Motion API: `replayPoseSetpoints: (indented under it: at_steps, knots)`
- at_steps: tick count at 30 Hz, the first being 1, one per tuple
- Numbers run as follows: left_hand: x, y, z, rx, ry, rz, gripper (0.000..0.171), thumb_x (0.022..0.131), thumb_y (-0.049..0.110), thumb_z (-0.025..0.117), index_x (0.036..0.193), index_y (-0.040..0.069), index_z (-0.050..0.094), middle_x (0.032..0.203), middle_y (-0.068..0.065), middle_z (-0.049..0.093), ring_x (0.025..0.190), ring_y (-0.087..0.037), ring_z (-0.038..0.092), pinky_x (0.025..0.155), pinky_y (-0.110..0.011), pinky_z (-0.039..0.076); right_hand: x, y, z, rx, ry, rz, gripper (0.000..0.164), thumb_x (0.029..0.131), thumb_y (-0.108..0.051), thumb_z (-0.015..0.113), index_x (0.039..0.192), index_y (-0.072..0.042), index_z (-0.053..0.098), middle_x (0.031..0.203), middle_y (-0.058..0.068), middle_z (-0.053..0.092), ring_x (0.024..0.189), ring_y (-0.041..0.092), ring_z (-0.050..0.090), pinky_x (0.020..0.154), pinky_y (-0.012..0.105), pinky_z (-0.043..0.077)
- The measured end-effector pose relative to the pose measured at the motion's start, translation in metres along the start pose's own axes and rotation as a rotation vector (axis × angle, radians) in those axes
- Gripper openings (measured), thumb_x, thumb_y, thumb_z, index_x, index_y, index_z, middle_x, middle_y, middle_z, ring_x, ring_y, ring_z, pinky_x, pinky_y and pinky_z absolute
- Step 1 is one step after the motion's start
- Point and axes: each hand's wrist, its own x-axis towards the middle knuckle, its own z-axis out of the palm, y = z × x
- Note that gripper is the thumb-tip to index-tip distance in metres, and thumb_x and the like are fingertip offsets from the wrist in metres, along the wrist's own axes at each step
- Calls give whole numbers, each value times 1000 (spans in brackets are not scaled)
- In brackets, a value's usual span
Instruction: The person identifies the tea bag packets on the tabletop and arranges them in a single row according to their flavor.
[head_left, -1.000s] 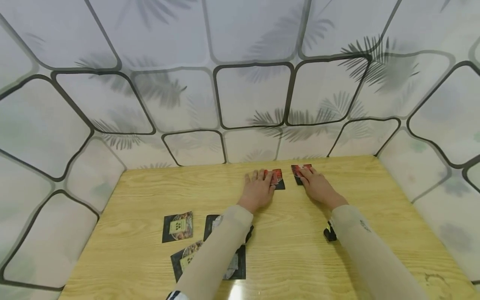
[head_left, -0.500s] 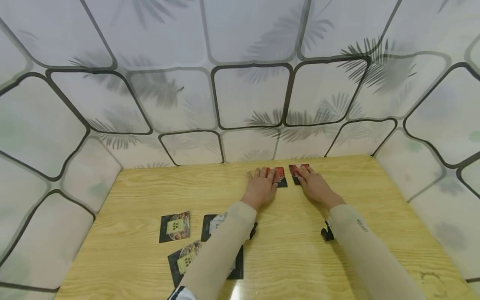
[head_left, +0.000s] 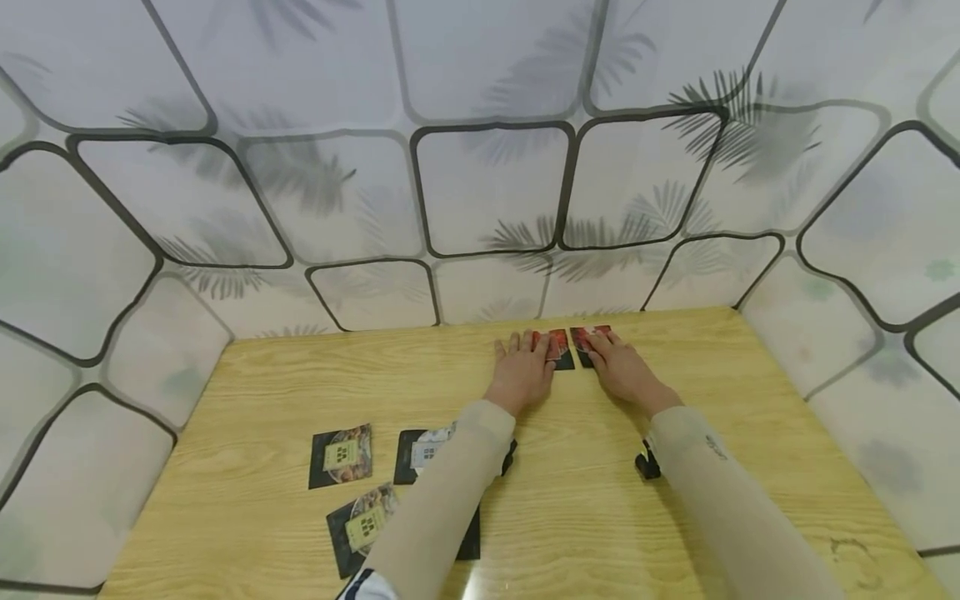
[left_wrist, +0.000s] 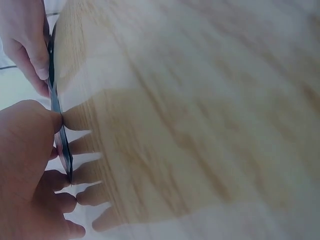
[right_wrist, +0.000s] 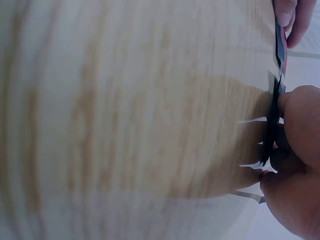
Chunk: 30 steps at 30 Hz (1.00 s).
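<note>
Two small flat red-and-black packets lie side by side near the table's back edge, a narrow gap between them in the head view. My left hand (head_left: 519, 372) rests on the left packet (head_left: 562, 352), fingers spread and covering its left part. On the right packet (head_left: 581, 340) rests my right hand (head_left: 624, 372), its fingertips over the packet's right side. The left wrist view has the left hand (left_wrist: 30, 165) touching the thin packet edge (left_wrist: 64, 150) from above. In the right wrist view the right hand (right_wrist: 297, 150) touches a dark packet edge (right_wrist: 270, 130).
Nearer on the wooden table (head_left: 262, 400) lie two black packets with yellow-green labels, one upper (head_left: 341, 457) and one lower (head_left: 363, 529). Beside them are a grey-labelled black packet (head_left: 420, 454) and another dark packet (head_left: 471, 537), mostly behind the left forearm. Patterned fabric walls (head_left: 487, 192) enclose the table.
The left hand and its packet have slid right across the table, and the gap to the right packet has narrowed. The right hand stays on its packet. The head view has shifted slightly.
</note>
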Motion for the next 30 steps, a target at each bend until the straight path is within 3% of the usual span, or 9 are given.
replayPoseSetpoints:
  at_steps: [7, 30]
  knots:
    - [1, 1, -2, 19, -11, 2, 62, 115, 47, 30, 172, 25, 17, 177, -12, 21, 163, -35, 22, 131, -62, 20, 0, -3, 0, -10, 27, -26, 51, 114, -16, 42, 161, 4, 38, 161, 34, 39, 151, 58, 31, 121, 73, 29]
    - [3, 1, 2, 57, 0, 3, 63, 115, 49, 29, 172, 25, 16, 177, -11, 22, 164, -32, 20, 132, -63, 18, -2, -3, -1, 8, 25, -7, 50, 113, -14, 41, 158, 7, 40, 162, 34, 38, 153, 57, 29, 123, 74, 24]
